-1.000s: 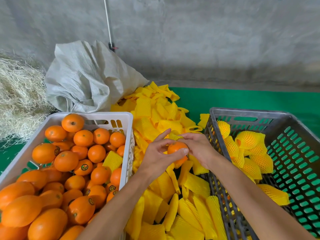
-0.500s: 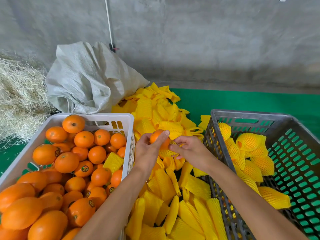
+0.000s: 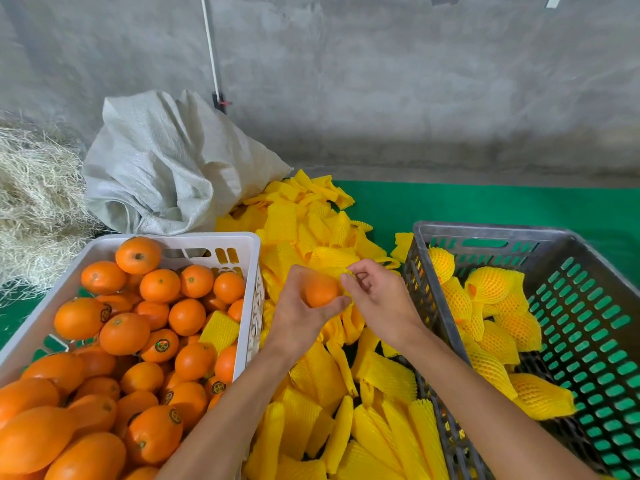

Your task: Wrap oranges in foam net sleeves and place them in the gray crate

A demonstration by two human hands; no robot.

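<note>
My left hand (image 3: pixel 300 308) grips a bare orange (image 3: pixel 320 292) over the pile of yellow foam net sleeves (image 3: pixel 349 403) between the two crates. Just to its right, my right hand (image 3: pixel 379 299) pinches the edge of a yellow foam sleeve (image 3: pixel 332 259) that lies against the orange. The gray crate (image 3: pixel 491 233) on the right holds several oranges wrapped in yellow sleeves (image 3: pixel 490 284). The white crate (image 3: pixel 194 241) on the left is heaped with bare oranges (image 3: pixel 124 332).
A crumpled white woven sack (image 3: pixel 166 168) lies behind the white crate, with a heap of straw (image 3: pixel 34 202) at the far left. A concrete wall with a thin white pipe (image 3: pixel 211 46) closes the back. Green matting (image 3: pixel 485 206) covers the floor.
My left hand took the orange over from between both hands and now holds it alone. My right hand shifted to pinching a foam sleeve beside it.
</note>
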